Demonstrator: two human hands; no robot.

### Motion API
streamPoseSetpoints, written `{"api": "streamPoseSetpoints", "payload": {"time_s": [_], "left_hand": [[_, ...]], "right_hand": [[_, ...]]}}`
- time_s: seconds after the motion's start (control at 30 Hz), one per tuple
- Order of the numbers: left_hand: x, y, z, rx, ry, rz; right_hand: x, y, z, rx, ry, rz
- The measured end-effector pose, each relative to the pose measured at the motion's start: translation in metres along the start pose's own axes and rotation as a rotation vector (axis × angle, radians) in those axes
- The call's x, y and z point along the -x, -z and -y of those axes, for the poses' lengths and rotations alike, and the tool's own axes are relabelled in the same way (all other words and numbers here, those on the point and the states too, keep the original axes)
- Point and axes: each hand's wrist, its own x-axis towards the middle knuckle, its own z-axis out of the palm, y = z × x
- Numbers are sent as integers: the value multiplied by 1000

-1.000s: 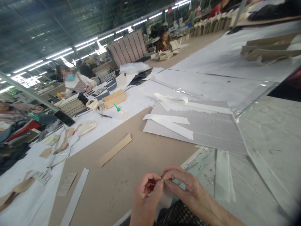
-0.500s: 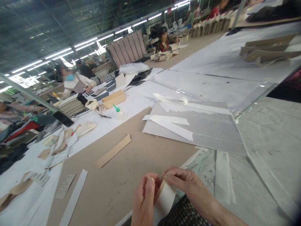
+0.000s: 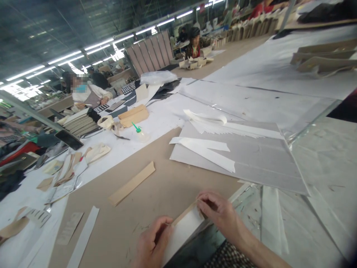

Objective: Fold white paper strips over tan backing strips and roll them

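Note:
A strip [image 3: 185,227], white on its face with a tan edge along the top, is stretched between my hands at the table's near edge. My left hand [image 3: 154,240] pinches its left part, thumb and fingers closed on it. At its right end my right hand [image 3: 216,208] grips the upper corner between thumb and fingers. The strip's lower left part runs out of view. A tan strip [image 3: 132,183] lies on the brown board [image 3: 111,219] beyond my left hand, and a white strip [image 3: 83,238] rests further left.
White strips [image 3: 206,152] lie on a grey sheet [image 3: 251,163] ahead on the right. Further off are a green-tipped bottle [image 3: 140,132], a dark phone-like panel [image 3: 68,139] on a pole and stacked pieces [image 3: 80,123]. A masked person [image 3: 89,95] sits at the far left side.
My hands have moved apart, the left one leftward and down. More of the strip shows, now pulled out lengthwise between them. The view has shifted slightly.

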Motion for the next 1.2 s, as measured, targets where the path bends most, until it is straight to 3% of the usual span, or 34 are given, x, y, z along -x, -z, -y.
{"api": "streamPoseSetpoints", "payload": {"time_s": [0.1,0.23,0.33,0.47,0.63,0.8,1.03,1.1,1.2], "left_hand": [[-5,-4,17,-185,-136,-25],[-6,-15,33,-420,-358,-153],[-8,-23,31,-479,-446,-223],[-18,-40,15,-402,-496,-125],[-32,-60,0,-407,-561,-122],[-35,-66,5,-487,-643,-115],[-25,-71,8,-928,-746,-111],[-26,-68,6,-903,-756,-85],[-29,-60,7,-683,-681,-66]], "right_hand": [[-6,-11,-12,284,176,-12],[-1,-13,-16,497,282,-37],[9,-7,-14,564,372,12],[22,-5,-14,661,495,83],[28,-6,-20,674,503,32],[30,-6,-24,667,499,-10],[28,-4,-21,687,487,7],[27,-3,-19,677,486,15],[28,-2,-18,669,479,43]]}}
